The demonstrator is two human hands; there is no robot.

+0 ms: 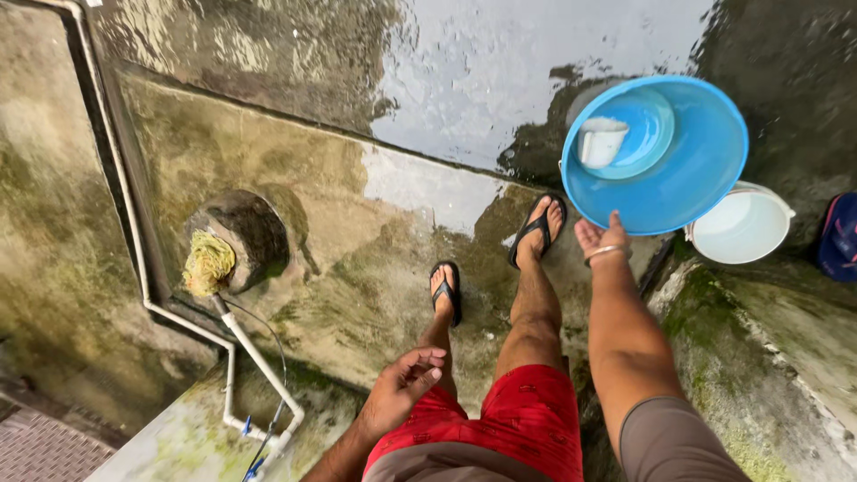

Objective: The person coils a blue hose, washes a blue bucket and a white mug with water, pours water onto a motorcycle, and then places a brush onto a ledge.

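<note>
My right hand [601,237] grips the near rim of a big blue plastic basin [692,170], held out over the wet floor. Inside the basin lie a blue plate [647,125] and a white cup [602,141] tipped on its side. My left hand [403,384] hangs free by my thigh, fingers loosely curled and holding nothing. Below I see my red shorts [522,415] and my feet in black flip-flops [446,290].
A white bucket [743,225] stands just right of the basin, with a dark blue object [839,236] at the right edge. White pipes [241,344] run along the mossy wall at left, by a round drain hole [245,228] stuffed with yellowish fibres [208,261]. The concrete floor is wet.
</note>
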